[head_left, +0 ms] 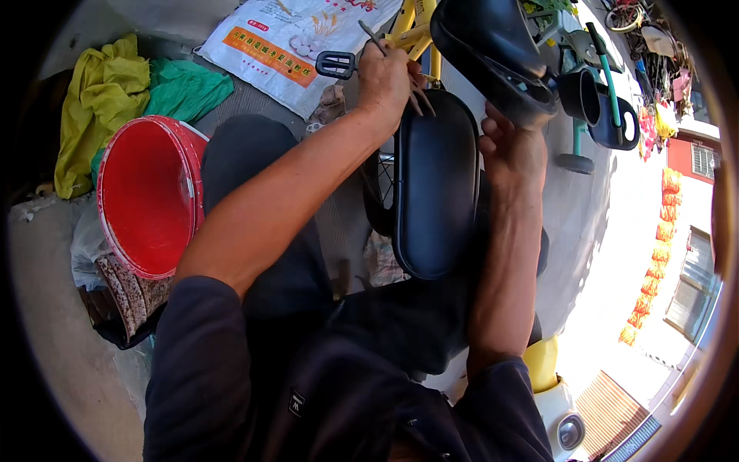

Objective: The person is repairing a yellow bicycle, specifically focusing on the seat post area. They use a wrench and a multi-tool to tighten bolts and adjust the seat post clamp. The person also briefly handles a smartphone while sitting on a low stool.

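White sack (289, 42) beyond left hand (385, 77)

Both hands, left hand (387, 77) and right hand (509, 150), grip a black bicycle seat (435, 185) beside red bucket (146, 192)

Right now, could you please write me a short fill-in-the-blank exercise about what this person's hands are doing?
1. The left hand holds a thin ____ tool.
2. The right hand rests on the right edge of the long ____ seat pad.
3. The bucket on the person's left is ____.

Missing words: metal; black; red
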Tool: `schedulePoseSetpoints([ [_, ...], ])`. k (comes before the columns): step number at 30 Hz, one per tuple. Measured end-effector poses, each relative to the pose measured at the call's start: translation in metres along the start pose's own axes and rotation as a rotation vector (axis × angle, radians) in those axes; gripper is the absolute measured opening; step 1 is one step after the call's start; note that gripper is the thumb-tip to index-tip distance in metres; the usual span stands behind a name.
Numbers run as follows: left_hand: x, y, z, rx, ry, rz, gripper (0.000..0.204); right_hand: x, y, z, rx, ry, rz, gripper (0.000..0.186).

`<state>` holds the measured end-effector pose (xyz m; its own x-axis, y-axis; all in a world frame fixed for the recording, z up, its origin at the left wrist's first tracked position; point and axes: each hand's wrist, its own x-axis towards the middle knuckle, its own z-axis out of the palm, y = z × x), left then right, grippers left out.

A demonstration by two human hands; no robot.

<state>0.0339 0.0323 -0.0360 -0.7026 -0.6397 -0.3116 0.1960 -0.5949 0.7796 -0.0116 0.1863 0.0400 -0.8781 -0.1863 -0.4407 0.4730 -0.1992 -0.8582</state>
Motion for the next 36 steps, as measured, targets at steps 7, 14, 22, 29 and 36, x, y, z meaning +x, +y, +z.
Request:
schedulePoseSetpoints([
  [7,-0.042,0.05,-0.014,0.171,0.096,0.062,0.032,-0.038,0.006,0.009,-0.526,-0.346,-0.079,0.049],
  [14,-0.079,0.052,-0.005,0.288,0.097,0.171,0.037,-0.066,0.014,0.011,-0.918,-0.506,-0.353,0.056],
  [22,-0.082,0.047,0.027,0.247,0.006,0.099,0.031,-0.075,0.008,-0.002,-0.738,-0.484,-0.181,0.05],
  [29,-0.096,0.037,0.034,0.286,-0.153,0.062,0.057,-0.075,0.005,-0.015,-0.459,-0.336,-0.299,0.03],
  [36,-0.101,0.024,-0.001,0.563,-0.073,0.207,0.062,-0.1,-0.023,-0.06,-0.553,-0.191,-0.615,0.026],
])
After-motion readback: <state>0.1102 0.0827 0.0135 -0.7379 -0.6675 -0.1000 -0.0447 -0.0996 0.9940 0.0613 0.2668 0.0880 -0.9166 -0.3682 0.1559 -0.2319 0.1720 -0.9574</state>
